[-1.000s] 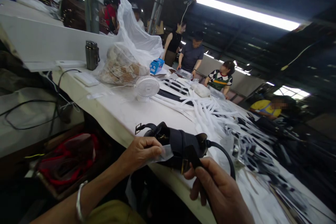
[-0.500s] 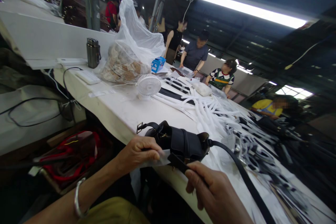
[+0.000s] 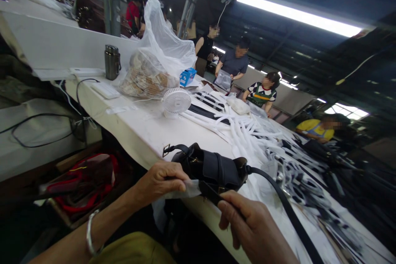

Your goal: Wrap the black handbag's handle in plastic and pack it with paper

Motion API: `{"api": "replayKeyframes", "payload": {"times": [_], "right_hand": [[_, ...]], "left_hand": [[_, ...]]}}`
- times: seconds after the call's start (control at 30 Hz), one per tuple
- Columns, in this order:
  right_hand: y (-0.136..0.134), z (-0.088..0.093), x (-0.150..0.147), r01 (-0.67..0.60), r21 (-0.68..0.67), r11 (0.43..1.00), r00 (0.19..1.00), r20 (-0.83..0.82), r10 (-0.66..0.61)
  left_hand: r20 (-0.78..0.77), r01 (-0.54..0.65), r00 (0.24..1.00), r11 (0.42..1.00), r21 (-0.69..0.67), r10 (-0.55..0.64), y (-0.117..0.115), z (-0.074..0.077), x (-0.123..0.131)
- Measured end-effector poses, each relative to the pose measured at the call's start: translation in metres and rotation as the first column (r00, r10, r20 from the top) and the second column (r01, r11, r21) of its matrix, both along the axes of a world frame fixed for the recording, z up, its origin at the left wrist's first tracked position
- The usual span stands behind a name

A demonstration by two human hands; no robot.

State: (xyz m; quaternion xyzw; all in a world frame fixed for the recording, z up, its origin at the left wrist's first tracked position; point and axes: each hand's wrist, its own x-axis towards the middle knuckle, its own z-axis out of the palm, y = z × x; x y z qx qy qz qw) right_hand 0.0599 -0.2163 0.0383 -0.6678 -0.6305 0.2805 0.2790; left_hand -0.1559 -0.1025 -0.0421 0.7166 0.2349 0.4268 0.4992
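A black handbag (image 3: 220, 170) lies at the near edge of the white table, its buckled strap end to the left and a long strap (image 3: 286, 204) running off to the lower right. In front of it, my left hand (image 3: 168, 179) pinches a whitish translucent wrapping strip (image 3: 192, 189). My right hand (image 3: 244, 216) is closed on a black strap (image 3: 209, 192), whose far end meets the wrapping strip between my hands. Whether that end is inside the wrapping or only against it, I cannot tell.
A white fan (image 3: 177, 101), a steel flask (image 3: 111, 62), a blue box (image 3: 187, 77) and a clear bag of brown-and-white material (image 3: 148, 75) stand on the table (image 3: 148, 126). White-wrapped strips (image 3: 244, 128) spread rightward. Several people work beyond. Cables hang at the left.
The wrapping strip reaches slightly further right along the black strap's end. My hands stay almost in place. Across the table, a person in dark clothes has raised a clear plastic bag.
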Motion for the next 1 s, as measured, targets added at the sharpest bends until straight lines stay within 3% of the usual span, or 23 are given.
{"api": "replayKeyframes", "payload": {"times": [0.2,0.4,0.53,0.63,0.87,1.0], "right_hand": [[0.001,-0.003,-0.001,-0.054,-0.089,0.995,0.998,0.028,0.057],[0.006,-0.008,0.003,-0.202,-0.046,0.978,0.961,0.181,0.207],[0.015,-0.008,0.009,-0.244,-0.106,0.964,0.859,0.437,0.266],[0.02,-0.006,0.007,-0.283,-0.14,0.949,0.779,0.544,0.313],[0.022,-0.002,-0.01,-0.243,-0.215,0.946,0.589,0.742,0.32],[0.011,0.008,0.023,-0.253,-0.181,0.95,0.547,0.783,0.295]], "left_hand": [[0.019,0.017,1.0,0.998,0.062,-0.019,0.001,-0.003,-0.003],[-0.051,0.106,0.994,0.988,0.109,-0.101,0.0,-0.003,-0.001],[-0.162,0.18,0.975,0.971,0.157,-0.155,-0.005,0.001,0.001],[-0.252,0.185,0.959,0.959,0.214,-0.129,-0.008,0.0,0.005],[-0.23,0.12,0.973,0.91,0.398,-0.028,-0.016,-0.008,0.029],[-0.236,0.062,0.971,0.927,0.371,0.029,-0.008,-0.012,0.028]]}}
